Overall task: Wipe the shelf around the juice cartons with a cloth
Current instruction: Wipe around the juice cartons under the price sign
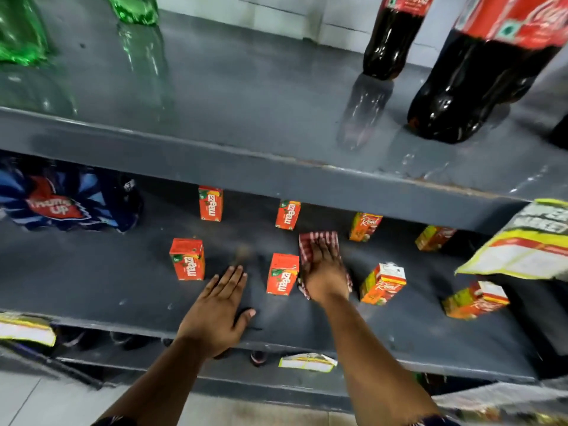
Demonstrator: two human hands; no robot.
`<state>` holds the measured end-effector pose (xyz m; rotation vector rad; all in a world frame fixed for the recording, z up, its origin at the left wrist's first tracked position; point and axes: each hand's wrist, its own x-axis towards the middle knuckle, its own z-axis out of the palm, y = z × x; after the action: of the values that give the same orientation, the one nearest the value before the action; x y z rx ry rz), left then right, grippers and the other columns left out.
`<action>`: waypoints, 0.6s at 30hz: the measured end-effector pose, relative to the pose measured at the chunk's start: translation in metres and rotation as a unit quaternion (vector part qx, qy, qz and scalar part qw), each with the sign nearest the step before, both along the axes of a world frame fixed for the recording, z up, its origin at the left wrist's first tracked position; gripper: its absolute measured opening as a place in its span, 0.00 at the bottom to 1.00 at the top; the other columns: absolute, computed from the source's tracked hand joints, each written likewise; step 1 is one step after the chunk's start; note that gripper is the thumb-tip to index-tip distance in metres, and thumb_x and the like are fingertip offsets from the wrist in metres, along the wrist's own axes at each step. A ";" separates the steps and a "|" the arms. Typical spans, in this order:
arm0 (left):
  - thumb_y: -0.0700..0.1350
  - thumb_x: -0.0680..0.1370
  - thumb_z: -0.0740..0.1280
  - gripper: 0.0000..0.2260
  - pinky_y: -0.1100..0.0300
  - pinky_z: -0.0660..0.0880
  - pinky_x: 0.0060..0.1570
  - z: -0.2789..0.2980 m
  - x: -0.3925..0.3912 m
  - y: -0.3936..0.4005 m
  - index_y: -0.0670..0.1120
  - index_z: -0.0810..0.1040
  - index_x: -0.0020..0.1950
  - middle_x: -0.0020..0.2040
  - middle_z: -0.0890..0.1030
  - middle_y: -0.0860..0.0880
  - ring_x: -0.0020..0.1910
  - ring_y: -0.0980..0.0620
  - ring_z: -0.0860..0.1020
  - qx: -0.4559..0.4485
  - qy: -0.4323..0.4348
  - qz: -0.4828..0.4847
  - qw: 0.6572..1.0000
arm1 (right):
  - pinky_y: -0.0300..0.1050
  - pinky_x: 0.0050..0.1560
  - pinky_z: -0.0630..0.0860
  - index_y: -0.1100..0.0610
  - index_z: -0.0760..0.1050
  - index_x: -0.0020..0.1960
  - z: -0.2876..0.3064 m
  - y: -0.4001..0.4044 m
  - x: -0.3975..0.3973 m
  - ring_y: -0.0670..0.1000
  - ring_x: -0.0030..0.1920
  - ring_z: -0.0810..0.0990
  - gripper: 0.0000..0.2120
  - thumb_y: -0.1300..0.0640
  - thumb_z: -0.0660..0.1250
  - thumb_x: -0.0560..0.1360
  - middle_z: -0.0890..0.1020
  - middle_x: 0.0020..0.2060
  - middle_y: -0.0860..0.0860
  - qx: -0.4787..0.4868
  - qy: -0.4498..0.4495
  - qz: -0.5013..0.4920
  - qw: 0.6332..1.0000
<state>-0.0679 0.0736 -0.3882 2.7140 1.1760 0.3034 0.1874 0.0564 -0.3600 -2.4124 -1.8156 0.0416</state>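
A grey metal shelf (92,290) holds several small juice cartons standing apart. Orange-red Maaza cartons stand at front left (187,259), front middle (282,273) and behind (210,203), (288,214). Real cartons (382,283), (365,226) stand to the right. My right hand (325,272) presses flat on a red-and-white checked cloth (307,241) on the shelf, between the front middle Maaza carton and the Real carton. My left hand (215,312) rests palm down with fingers spread on the shelf, near its front edge, left of that Maaza carton.
Above is a second grey shelf (246,161) with dark cola bottles (479,87) at right and green bottles (135,10) at left. A blue Thums Up pack (61,201) sits at the far left of the lower shelf. Tilted Real cartons (475,299) and a yellow-edged packet (528,241) are at right.
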 end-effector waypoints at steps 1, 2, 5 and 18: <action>0.63 0.76 0.45 0.34 0.55 0.40 0.74 0.000 0.000 0.000 0.43 0.48 0.77 0.78 0.48 0.47 0.76 0.53 0.41 0.000 -0.005 -0.002 1.000 | 0.49 0.80 0.45 0.50 0.50 0.79 0.001 -0.011 -0.007 0.56 0.79 0.44 0.29 0.53 0.54 0.80 0.52 0.79 0.52 0.023 0.020 -0.009 0.999; 0.62 0.76 0.44 0.34 0.55 0.41 0.74 0.000 -0.001 0.000 0.43 0.48 0.77 0.78 0.48 0.47 0.76 0.52 0.41 0.001 -0.005 -0.004 1.000 | 0.47 0.80 0.46 0.50 0.53 0.78 0.001 -0.022 -0.015 0.55 0.79 0.46 0.28 0.55 0.55 0.79 0.54 0.79 0.52 0.047 0.049 -0.031 0.997; 0.62 0.76 0.42 0.34 0.53 0.40 0.75 -0.001 0.000 0.000 0.44 0.46 0.77 0.78 0.47 0.46 0.76 0.51 0.41 0.000 0.007 -0.002 1.000 | 0.44 0.79 0.47 0.52 0.54 0.78 0.001 -0.054 -0.035 0.51 0.80 0.47 0.29 0.55 0.56 0.79 0.52 0.79 0.52 0.044 0.085 -0.075 0.993; 0.56 0.81 0.50 0.29 0.51 0.42 0.74 0.004 -0.028 -0.018 0.41 0.48 0.76 0.78 0.49 0.42 0.77 0.46 0.45 0.010 0.007 -0.034 0.999 | 0.47 0.66 0.71 0.50 0.69 0.71 0.022 -0.185 -0.114 0.55 0.70 0.72 0.28 0.65 0.58 0.73 0.72 0.71 0.53 0.014 0.158 -0.198 0.967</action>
<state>-0.0956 0.0561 -0.3841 2.7701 1.0868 0.2876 0.0735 -0.1286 -0.3381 -2.5232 -1.1764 0.3396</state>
